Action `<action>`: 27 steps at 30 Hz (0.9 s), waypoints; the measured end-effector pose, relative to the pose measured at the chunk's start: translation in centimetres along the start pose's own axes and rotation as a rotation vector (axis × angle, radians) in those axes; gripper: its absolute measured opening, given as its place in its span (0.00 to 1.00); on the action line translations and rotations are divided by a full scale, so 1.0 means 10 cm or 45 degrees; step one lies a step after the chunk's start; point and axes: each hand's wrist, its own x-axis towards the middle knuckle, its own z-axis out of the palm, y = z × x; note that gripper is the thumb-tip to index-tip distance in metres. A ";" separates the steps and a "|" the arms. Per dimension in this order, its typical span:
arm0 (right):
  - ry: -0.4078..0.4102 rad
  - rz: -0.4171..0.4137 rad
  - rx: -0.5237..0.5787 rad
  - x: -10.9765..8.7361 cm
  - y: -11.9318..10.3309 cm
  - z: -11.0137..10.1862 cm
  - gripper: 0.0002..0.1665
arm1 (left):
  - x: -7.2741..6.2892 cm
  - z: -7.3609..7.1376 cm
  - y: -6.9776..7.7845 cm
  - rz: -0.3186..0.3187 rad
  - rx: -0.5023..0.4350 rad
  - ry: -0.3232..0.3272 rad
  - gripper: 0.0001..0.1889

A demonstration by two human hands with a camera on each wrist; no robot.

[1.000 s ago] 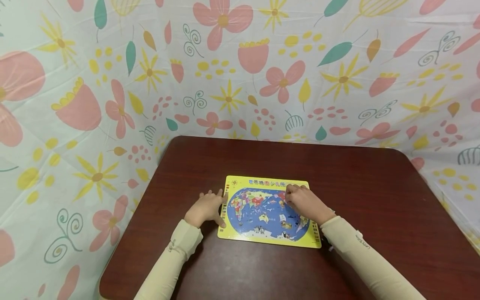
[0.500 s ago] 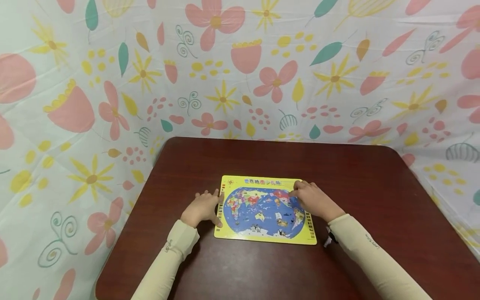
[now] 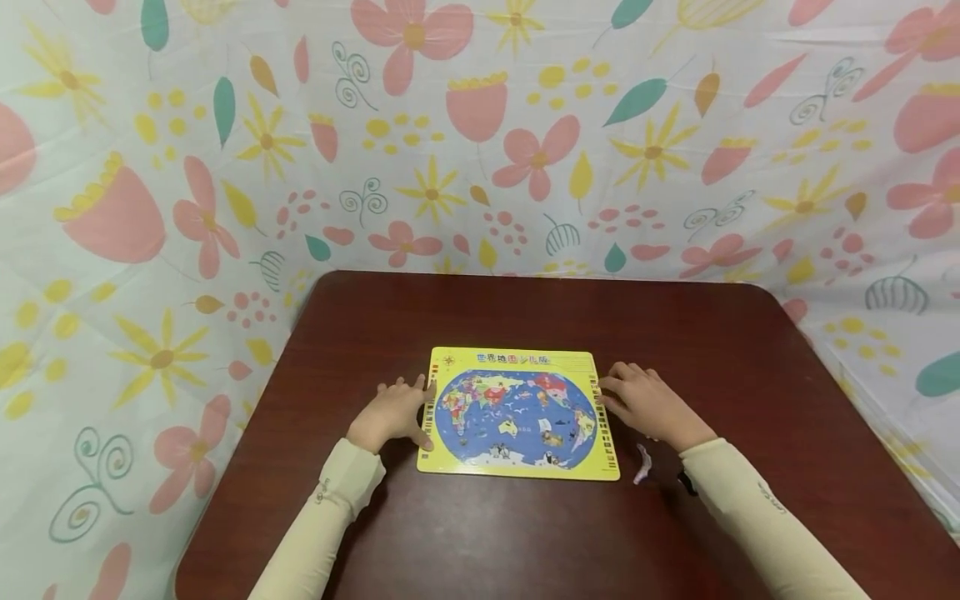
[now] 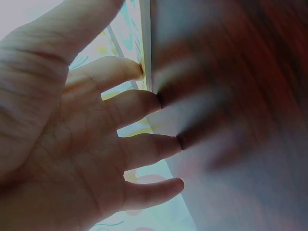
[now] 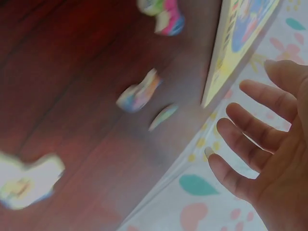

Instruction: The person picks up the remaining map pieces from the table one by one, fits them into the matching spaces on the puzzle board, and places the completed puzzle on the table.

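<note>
A yellow-bordered world map puzzle board (image 3: 517, 462) lies flat on the dark red table, with Chinese characters along its top. At its left edge is my left hand (image 3: 392, 412), fingers spread, thumb and forefinger along the border. In the left wrist view, the fingertips of this left hand (image 4: 96, 125) reach the table beside the upright-looking board edge (image 4: 146, 43). My right hand (image 3: 651, 404) is by the right border, fingers extended and apart. The right wrist view shows nothing in the right hand (image 5: 269, 139), with the board's corner (image 5: 216, 82) ahead of it.
A small puzzle piece (image 3: 642, 463) lies right of the board. More loose pieces show in the right wrist view, including a white one (image 5: 29, 180) and a pink-and-green one (image 5: 168, 17). A flower-printed cloth (image 3: 450, 167) hangs behind and left of the table (image 3: 487, 308).
My right hand has moved right, off the map's upper right part to beside the board's right border, and its fingers have straightened. The left hand stays at the left edge. The head view has shifted slightly.
</note>
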 end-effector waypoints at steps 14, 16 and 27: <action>0.051 0.072 -0.070 -0.35 0.28 0.07 0.10 | 0.04 0.04 -0.02 0.005 -0.017 -0.009 0.53; 0.059 0.095 -0.082 -0.36 0.30 0.10 0.08 | 0.04 0.04 -0.03 0.006 -0.024 -0.005 0.53; 0.012 0.167 -0.031 -0.28 0.33 0.08 0.13 | 0.00 0.02 -0.01 -0.034 -0.045 -0.018 0.52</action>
